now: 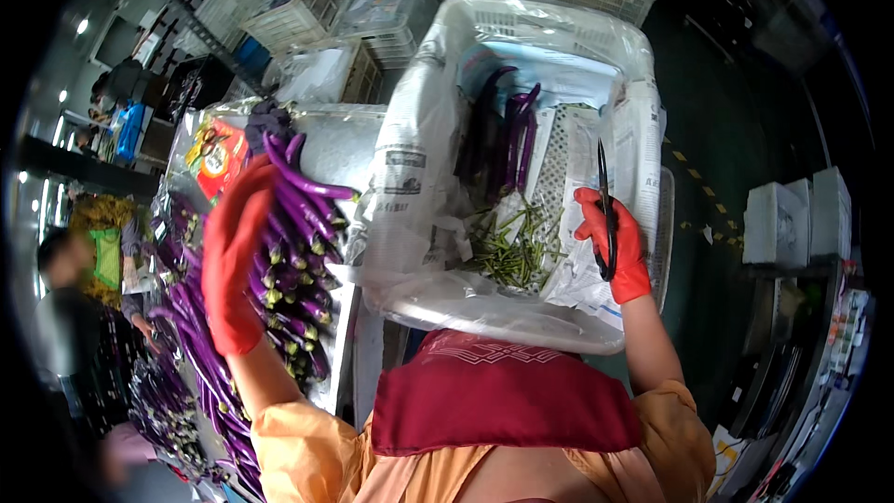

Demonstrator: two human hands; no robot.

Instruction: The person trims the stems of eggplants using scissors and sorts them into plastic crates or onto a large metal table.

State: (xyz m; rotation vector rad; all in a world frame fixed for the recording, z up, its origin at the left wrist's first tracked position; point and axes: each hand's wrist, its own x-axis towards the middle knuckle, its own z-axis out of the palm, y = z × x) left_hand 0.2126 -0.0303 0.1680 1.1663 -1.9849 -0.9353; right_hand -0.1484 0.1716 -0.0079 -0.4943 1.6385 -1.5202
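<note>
My left hand (pixel 241 258), in a red rubber glove, is over the pile of long purple eggplants (pixel 297 230) on the metal table; its motion blur and the angle hide whether it touches one. My right hand (pixel 621 244), gloved in red too, holds black-handled scissors (pixel 606 216) with the blades pointing away from me, over the right side of a white plastic crate (pixel 639 49). Newspaper (pixel 401 188) and clear film line that crate. Inside it, several dark purple eggplants (pixel 517 143) lie at the left, and cut green stems (pixel 517 248) are heaped nearer me.
A red and yellow packet (pixel 220 154) with small scissors (pixel 209 145) and a dark cloth (pixel 267 124) lie at the table's back. White crates (pixel 384 7) stand beyond. More eggplants (pixel 202 335) spread leftward, near another person (pixel 66 314). Foam boxes (pixel 775 223) stand at right.
</note>
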